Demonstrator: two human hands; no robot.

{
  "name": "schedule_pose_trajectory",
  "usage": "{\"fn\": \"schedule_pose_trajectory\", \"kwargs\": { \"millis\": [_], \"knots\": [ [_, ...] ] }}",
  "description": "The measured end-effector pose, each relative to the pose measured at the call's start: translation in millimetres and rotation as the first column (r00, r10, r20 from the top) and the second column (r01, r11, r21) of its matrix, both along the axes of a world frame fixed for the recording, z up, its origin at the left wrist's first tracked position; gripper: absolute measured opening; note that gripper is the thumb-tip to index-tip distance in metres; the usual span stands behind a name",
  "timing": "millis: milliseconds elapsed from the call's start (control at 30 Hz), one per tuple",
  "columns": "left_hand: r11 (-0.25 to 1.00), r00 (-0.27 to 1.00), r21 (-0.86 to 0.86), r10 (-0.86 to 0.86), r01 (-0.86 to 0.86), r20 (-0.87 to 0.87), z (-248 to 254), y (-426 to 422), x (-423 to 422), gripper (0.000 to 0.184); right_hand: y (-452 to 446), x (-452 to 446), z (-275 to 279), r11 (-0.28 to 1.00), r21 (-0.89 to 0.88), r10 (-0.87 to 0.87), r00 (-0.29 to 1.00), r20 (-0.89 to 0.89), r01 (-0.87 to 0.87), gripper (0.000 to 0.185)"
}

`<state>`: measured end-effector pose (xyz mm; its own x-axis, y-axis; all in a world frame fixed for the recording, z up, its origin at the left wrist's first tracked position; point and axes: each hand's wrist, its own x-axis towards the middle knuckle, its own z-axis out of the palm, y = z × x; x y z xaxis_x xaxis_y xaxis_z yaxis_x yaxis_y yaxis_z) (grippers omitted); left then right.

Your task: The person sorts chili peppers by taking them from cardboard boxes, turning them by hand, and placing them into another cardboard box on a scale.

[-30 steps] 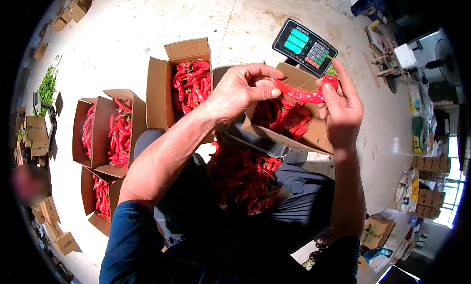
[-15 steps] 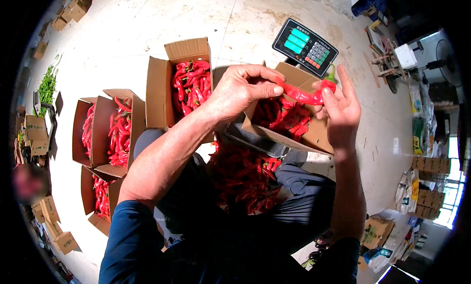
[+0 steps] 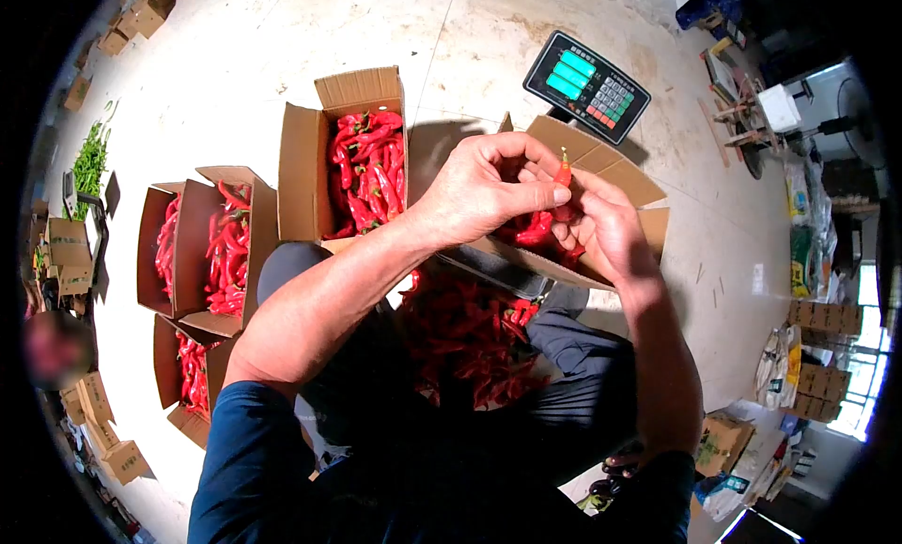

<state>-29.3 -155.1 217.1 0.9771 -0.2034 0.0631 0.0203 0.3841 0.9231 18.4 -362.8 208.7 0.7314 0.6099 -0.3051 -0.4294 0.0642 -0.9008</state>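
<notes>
Above an open cardboard box (image 3: pixel 653 182) of red peppers, my two hands meet around one red pepper (image 3: pixel 564 175), whose tip points upward. My left hand (image 3: pixel 493 187) pinches it between thumb and fingers. My right hand (image 3: pixel 606 225) is closed round its lower part, which the fingers mostly hide. The box rests on a scale, and the scale's lit display (image 3: pixel 587 85) stands just behind it. Between my legs lies a heap of red peppers (image 3: pixel 465 337), partly in shadow.
Another box of red peppers (image 3: pixel 368 173) stands left of my hands. Farther left are more pepper boxes (image 3: pixel 227 253) and green peppers (image 3: pixel 91 168) on the floor. A person (image 3: pixel 56 349) is at the left edge. A fan (image 3: pixel 855 116) stands far right.
My right hand has moved left to meet my left hand. The pepper, stretched sideways between them before, is now turned upright and largely covered by fingers.
</notes>
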Motion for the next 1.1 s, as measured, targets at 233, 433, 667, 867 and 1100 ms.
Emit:
{"fn": "schedule_pose_trajectory", "kwargs": {
  "millis": [233,433,667,867,1100],
  "knots": [
    [1.0,1.0,-0.004,-0.027,0.026,-0.007,-4,2,2,0.019,3,2,-2,1.0,0.004,-0.004,1.0,0.007,0.004,0.037],
    [0.998,0.998,-0.013,0.069,-0.069,0.004,-1,-1,2,0.017,2,3,-6,1.0,-0.013,-0.022,1.0,0.002,0.022,0.032],
    [0.997,0.996,0.031,0.076,-0.075,-0.052,-3,2,2,0.013,-1,5,-12,1.0,0.009,-0.024,1.0,0.018,0.023,0.031],
    [0.996,0.992,-0.08,0.033,-0.043,-0.122,-8,3,4,0.017,2,3,-9,1.0,0.006,-0.029,1.0,0.009,0.029,0.031],
    [0.996,0.996,-0.08,0.018,-0.025,-0.09,-8,-2,6,0.021,-3,7,-13,1.0,0.011,-0.022,1.0,-0.004,0.022,0.031]
  ]
}}
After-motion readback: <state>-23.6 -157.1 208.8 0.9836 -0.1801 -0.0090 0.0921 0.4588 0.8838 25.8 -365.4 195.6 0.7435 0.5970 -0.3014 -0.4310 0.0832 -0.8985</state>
